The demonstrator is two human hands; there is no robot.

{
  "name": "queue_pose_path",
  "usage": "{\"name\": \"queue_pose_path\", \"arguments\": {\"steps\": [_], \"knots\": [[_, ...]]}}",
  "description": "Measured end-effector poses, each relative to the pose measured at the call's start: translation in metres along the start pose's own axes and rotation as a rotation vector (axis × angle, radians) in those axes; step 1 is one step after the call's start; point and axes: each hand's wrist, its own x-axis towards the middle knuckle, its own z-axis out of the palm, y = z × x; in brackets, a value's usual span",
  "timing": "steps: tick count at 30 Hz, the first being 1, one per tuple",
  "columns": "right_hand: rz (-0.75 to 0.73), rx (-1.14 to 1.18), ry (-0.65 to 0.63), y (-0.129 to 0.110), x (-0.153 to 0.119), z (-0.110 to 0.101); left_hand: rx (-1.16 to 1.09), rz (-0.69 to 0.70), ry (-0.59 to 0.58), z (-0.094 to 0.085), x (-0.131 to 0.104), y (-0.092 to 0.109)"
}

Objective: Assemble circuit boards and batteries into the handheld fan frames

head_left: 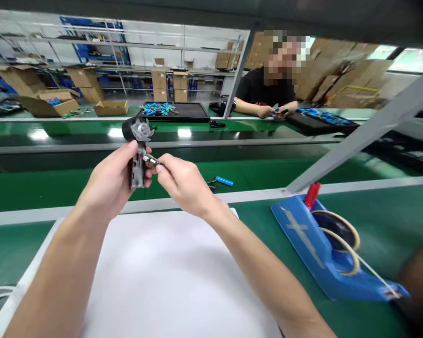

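My left hand (111,176) is wrapped round a small dark device (137,171) held upright, with a round black head and a grey translucent fan-like part (141,130) at its top. Between the thumb and fingers of my right hand (179,180) is a small circuit board (151,161), pinched at its right end. The board's other end meets the open side of the device; whether it is fixed there I cannot tell. Both hands are above the far edge of a white sheet (169,263).
A blue tape dispenser (299,234) with red-handled items stands at right. Beyond my hands lies a blue cylinder (224,181) with a dark part. Across the bench are a black tray (190,112) of blue pieces, cardboard boxes and a person (268,91) handling parts. A slanted metal post (359,126) rises at right.
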Motion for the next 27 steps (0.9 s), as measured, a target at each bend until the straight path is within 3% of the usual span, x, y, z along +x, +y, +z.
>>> {"name": "queue_pose_path", "arguments": {"steps": [2, 4, 7, 11, 14, 17, 19, 22, 24, 27], "knots": [[0.036, 0.15, -0.009, 0.0, 0.002, -0.004, -0.072, 0.013, -0.033, 0.0, 0.003, -0.003], [0.092, 0.283, -0.03, -0.001, 0.003, -0.009, -0.137, 0.043, -0.144, -0.002, 0.006, -0.007], [0.173, 0.422, -0.084, -0.002, 0.004, -0.015, -0.268, -0.017, -0.268, -0.002, 0.008, -0.014], [0.186, 0.485, -0.128, 0.0, 0.005, -0.016, -0.36, -0.1, -0.258, 0.006, 0.005, -0.022], [0.146, 0.401, -0.011, 0.001, 0.006, -0.022, -0.269, -0.027, -0.257, 0.011, 0.011, -0.03], [0.123, 0.288, 0.142, -0.001, 0.006, -0.038, 0.08, 0.151, -0.2, 0.01, 0.033, -0.053], [0.111, 0.224, 0.202, -0.004, 0.004, -0.051, 0.555, 0.313, -0.19, 0.011, 0.05, -0.078], [0.082, 0.177, 0.262, -0.008, 0.001, -0.066, 1.27, 0.371, -0.373, 0.02, 0.071, -0.114], [0.065, 0.166, 0.297, -0.011, -0.001, -0.071, 1.458, 0.386, -0.445, 0.03, 0.079, -0.128], [0.056, 0.155, 0.33, -0.013, -0.002, -0.074, 1.45, 0.432, -0.43, 0.04, 0.089, -0.121]]}}
